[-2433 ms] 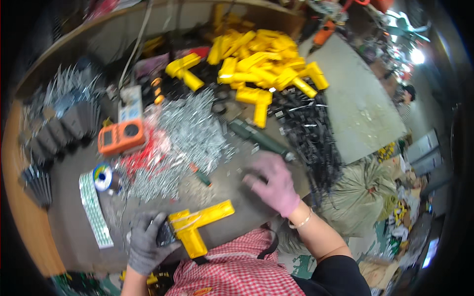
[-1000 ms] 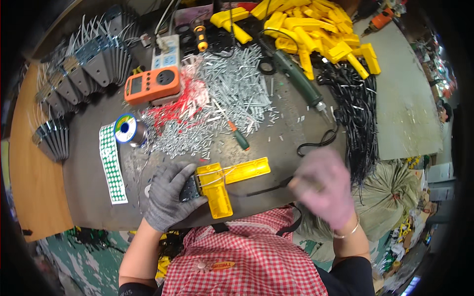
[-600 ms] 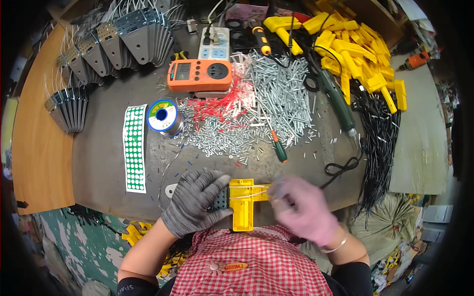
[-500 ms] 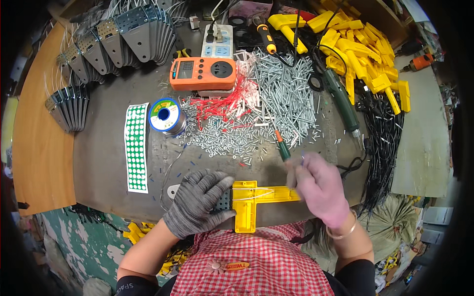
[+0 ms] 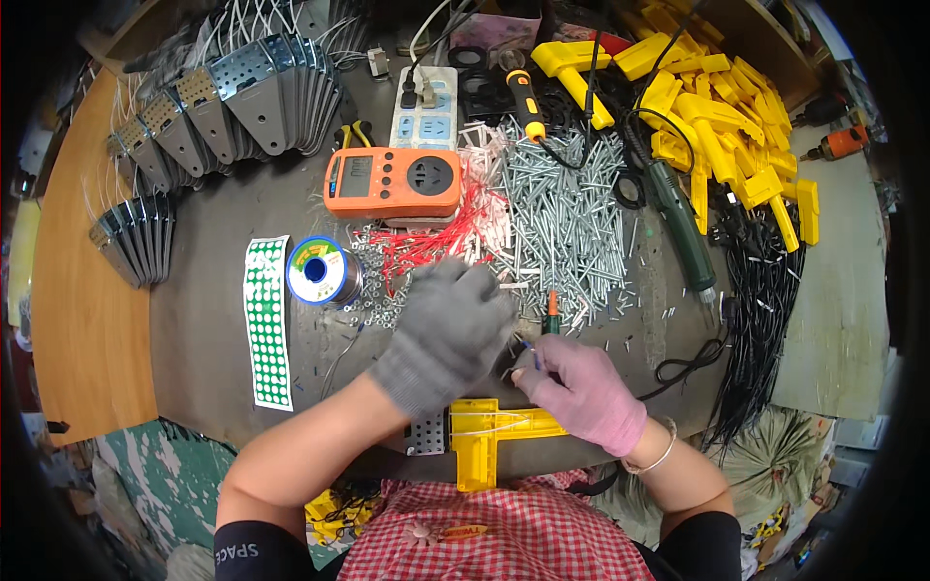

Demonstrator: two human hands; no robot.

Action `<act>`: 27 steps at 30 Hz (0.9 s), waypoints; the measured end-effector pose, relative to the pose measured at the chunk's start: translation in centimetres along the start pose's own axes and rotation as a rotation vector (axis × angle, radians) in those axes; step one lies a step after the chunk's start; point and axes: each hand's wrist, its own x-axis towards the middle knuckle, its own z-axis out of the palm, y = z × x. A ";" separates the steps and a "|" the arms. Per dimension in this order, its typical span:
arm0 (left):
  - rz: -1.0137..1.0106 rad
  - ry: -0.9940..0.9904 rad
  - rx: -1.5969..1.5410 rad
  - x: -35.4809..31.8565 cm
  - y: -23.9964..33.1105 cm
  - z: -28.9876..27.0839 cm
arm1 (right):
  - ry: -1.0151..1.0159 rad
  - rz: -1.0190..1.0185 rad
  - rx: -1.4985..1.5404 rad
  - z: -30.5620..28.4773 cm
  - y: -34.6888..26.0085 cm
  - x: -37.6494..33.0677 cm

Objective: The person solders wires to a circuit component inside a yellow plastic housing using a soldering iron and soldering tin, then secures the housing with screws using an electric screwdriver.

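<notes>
My left hand (image 5: 448, 334), in a grey glove, is over the near edge of the small-screw pile (image 5: 378, 308); its fingertips are blurred and partly hidden. Close to it, my right hand (image 5: 586, 392), in a pink glove, pinches a thin blue piece (image 5: 529, 352), with something dark beside it. Under the hands lies an open yellow plastic handle shell (image 5: 475, 447), T-shaped, with white wires inside. A perforated metal plate (image 5: 425, 436) joins its left side, partly behind my left forearm. Just beyond my right hand is a screwdriver (image 5: 552, 312) with a green and orange handle.
Long screws (image 5: 567, 223) and red-tipped wires lie behind an orange meter (image 5: 392, 182), a solder spool (image 5: 318, 271) and a green-dot sticker sheet (image 5: 267, 334). Grey metal plates (image 5: 262, 102) stand far left. Yellow shells (image 5: 717, 121), a dark green power screwdriver (image 5: 682, 228) and black cables (image 5: 760, 329) are right.
My left hand has left the metal plate and moved up and right to the small screws. My right hand has come left, towards it. The whole view has shifted slightly.
</notes>
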 end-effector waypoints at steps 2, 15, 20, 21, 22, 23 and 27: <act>0.009 -0.009 0.113 1.9 -0.7 1.8 | 0.092 0.094 0.043 -0.1 0.6 -0.5; -0.209 -0.096 0.205 3.2 -0.6 2.9 | 0.004 0.229 0.516 -2.3 -0.9 1.9; -0.199 -0.212 0.158 1.6 -0.4 1.9 | 0.049 0.217 0.591 -1.5 0.4 1.2; -0.185 -0.197 0.164 0.9 -0.3 1.5 | 0.062 0.201 0.583 -1.7 0.2 0.7; -0.134 -0.112 0.104 0.3 -0.3 1.3 | 0.031 0.207 0.535 -1.9 0.0 0.4; -0.083 -0.035 0.040 -0.3 -0.4 1.2 | -0.002 0.222 0.489 -2.0 0.0 0.2; -0.073 0.042 -0.053 -2.1 0.5 0.3 | 0.119 0.219 0.579 -1.1 -0.3 0.9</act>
